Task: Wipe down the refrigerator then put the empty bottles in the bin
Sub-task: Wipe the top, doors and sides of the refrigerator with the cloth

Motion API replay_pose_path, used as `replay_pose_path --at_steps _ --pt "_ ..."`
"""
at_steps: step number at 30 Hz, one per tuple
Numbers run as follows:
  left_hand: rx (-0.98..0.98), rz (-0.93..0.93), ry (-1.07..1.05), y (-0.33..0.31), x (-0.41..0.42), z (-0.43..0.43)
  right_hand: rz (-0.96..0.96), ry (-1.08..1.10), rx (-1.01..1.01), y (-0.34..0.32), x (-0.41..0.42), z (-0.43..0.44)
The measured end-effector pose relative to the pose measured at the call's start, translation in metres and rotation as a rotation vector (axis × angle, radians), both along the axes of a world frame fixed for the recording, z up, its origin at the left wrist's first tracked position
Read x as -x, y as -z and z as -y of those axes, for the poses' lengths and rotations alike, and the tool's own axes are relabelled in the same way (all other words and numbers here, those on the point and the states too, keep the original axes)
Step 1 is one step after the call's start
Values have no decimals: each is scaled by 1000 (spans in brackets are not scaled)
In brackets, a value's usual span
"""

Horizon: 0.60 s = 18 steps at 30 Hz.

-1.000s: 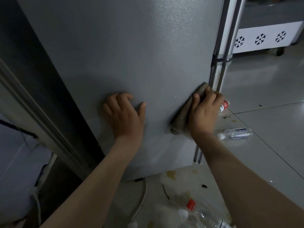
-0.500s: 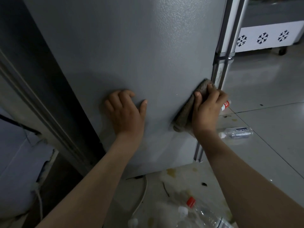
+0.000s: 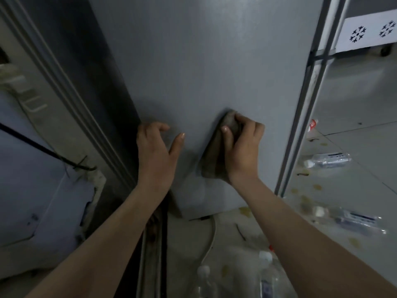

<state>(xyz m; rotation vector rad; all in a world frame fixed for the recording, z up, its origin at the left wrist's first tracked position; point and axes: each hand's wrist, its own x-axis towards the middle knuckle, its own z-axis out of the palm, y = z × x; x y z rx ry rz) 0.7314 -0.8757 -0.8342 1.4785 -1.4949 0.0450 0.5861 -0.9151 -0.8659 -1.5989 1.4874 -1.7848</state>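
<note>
The grey refrigerator [image 3: 204,61] fills the middle of the view, side panel toward me. My right hand [image 3: 242,147] presses a brownish-grey cloth [image 3: 214,155] flat against the lower part of that panel, away from the front corner. My left hand [image 3: 155,151] rests on the panel near its rear edge, fingers spread, holding nothing. Clear plastic bottles lie on the floor: one [image 3: 328,160] to the right of the fridge, one [image 3: 352,222] nearer, and others [image 3: 266,276] below my arms. No bin is in view.
A white cable [image 3: 211,239] runs across the stained tile floor under the fridge. A wall and dark gap [image 3: 64,104] sit left of the fridge. A white freezer with snowflake marks [image 3: 369,33] stands at the back right. A red-labelled bottle [image 3: 312,124] peeks out behind the fridge's front corner.
My right hand has slid the cloth left from the fridge's front corner toward the panel's middle. The view has shifted left. My left hand stays on the panel.
</note>
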Motion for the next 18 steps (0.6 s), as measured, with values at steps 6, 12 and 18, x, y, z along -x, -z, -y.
replay_pose_path --at_steps 6,12,18 --pt "-93 -92 53 28 -27 -1 94 -91 41 30 -70 -19" --pt "-51 -107 80 39 -32 4 65 -136 -7 65 -105 -18" --pt "-13 -133 132 52 -41 7 26 -51 59 92 -116 -15"
